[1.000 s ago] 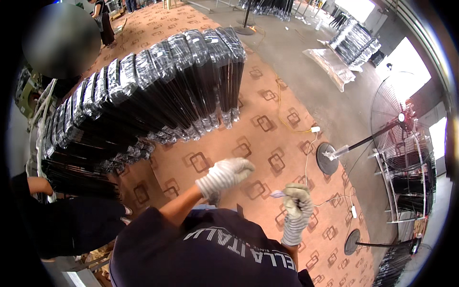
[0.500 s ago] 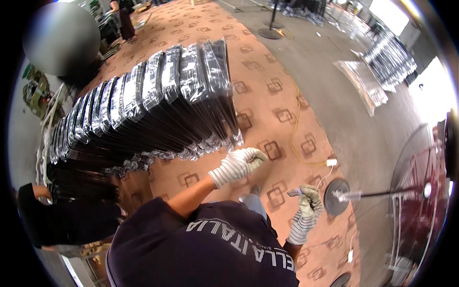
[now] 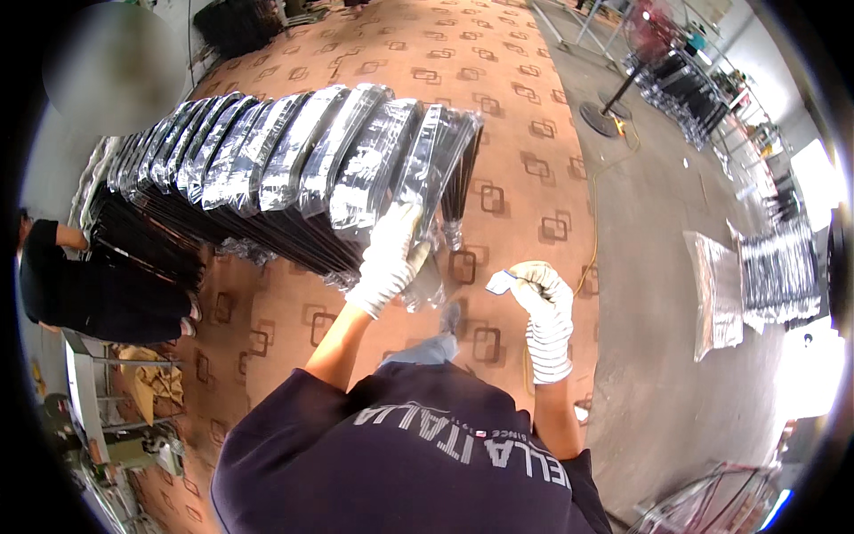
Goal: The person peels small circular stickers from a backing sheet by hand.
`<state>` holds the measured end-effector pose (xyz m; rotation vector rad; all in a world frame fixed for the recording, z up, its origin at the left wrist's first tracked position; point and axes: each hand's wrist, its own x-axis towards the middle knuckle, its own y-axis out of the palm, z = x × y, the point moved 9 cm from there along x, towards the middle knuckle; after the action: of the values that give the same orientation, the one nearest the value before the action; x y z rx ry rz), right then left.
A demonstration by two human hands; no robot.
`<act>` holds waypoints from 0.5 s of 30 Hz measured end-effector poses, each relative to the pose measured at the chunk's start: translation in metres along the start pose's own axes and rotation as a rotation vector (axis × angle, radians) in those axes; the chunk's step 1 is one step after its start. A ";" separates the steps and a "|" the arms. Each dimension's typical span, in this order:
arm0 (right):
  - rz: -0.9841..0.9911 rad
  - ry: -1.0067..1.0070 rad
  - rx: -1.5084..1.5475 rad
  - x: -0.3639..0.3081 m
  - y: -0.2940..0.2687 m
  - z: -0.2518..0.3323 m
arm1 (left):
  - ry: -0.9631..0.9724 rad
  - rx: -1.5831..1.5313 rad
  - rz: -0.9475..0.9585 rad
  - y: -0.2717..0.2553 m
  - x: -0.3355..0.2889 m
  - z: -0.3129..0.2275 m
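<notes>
Workshop floor, patterned orange-brown carpet (image 3: 498,84) running up the middle of the frame. The wrapped bundle (image 3: 420,160) near centre, at the right end of the row (image 3: 236,151), is black under shiny, crinkly clear plastic. Probably stiff and hefty, slippery too, so I'd grab the solid edge, not loose film. Left hand (image 3: 388,258) seems to touch it; can't tell if it's gripping. Right hand (image 3: 541,289), right of centre, pinches a small white slip (image 3: 500,282), likely light and bendy, best held by an edge.
</notes>
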<state>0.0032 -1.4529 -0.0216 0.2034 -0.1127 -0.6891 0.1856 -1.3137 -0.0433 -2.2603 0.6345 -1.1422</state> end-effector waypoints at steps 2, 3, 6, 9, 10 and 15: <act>0.054 0.010 0.003 0.040 -0.002 -0.005 | -0.013 0.127 -0.078 0.021 0.027 0.013; 0.075 0.037 -0.072 0.052 0.001 -0.002 | -0.054 0.140 -0.091 0.032 0.040 0.018; 0.191 0.091 -0.211 0.098 0.000 -0.014 | -0.132 0.206 -0.168 0.062 0.064 0.035; 0.219 0.203 -0.094 0.151 0.003 -0.035 | -0.209 0.454 -0.106 0.083 0.066 0.039; 0.244 0.211 -0.082 0.171 0.006 -0.048 | -0.223 0.438 -0.102 0.081 0.068 0.038; 0.447 0.292 -0.290 0.259 0.064 -0.087 | -0.215 0.229 -0.303 0.059 0.060 0.037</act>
<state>0.2561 -1.5577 -0.0829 -0.0042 0.2167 -0.2199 0.2378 -1.3862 -0.0647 -2.2852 0.0726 -1.0266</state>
